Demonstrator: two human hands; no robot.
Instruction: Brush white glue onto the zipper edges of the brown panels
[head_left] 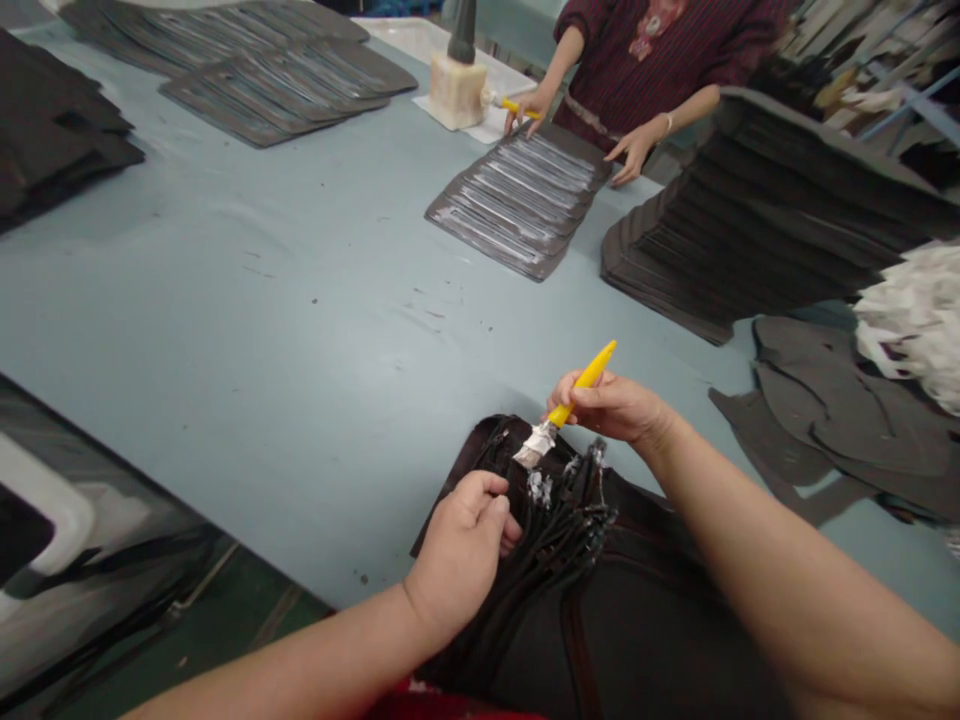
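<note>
Yellow-handled brush (559,414) over black strips (559,532) by near edge of surface (300,350), bristles angled down — likely so white coating faces strips. Right hand (619,405): fingers clamped around handle. Left hand (461,545): fingers curled at strips, perhaps steadying them — whether clamped, cannot tell.

lt soft, diffuse | pale sheen on tbl (360,370) | edges blurred, esp. UR

Head view looks down, seemingly tilted, across table (270,370).
</note>
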